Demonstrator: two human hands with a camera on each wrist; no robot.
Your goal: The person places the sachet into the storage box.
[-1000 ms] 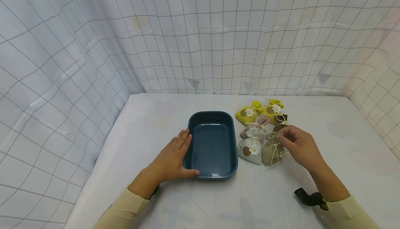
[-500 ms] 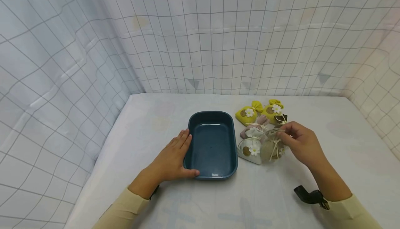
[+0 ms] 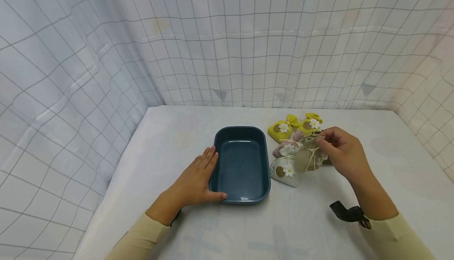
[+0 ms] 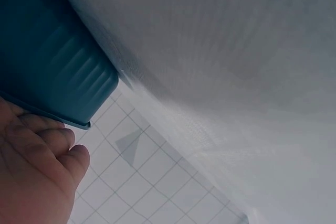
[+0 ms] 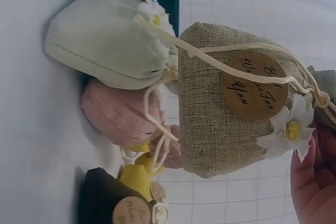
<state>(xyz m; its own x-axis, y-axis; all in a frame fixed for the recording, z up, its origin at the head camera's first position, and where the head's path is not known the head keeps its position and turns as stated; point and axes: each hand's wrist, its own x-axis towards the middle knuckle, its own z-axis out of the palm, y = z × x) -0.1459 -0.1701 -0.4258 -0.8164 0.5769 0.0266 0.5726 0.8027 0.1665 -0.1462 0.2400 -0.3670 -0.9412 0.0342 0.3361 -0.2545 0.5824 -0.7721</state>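
Note:
In the head view my right hand pinches the gathered neck of a tan burlap drawstring pouch, which hangs above the table. A round paper label and a white daisy on this burlap pouch show large in the right wrist view. My left hand lies with straight fingers along the left rim of a dark blue rectangular tray, thumb on its near corner. From the left wrist view, the fingers sit right under the rim of the ribbed tray.
A pale green-white pouch, a pink pouch and two yellow pouches lie right of the tray. A dark brown pouch is mostly hidden behind the right hand in the head view. Grid-patterned white curtains surround the table.
The right hand has raised the burlap pouch off the table, up and slightly away from the body. The left hand and the tray have stayed in place.

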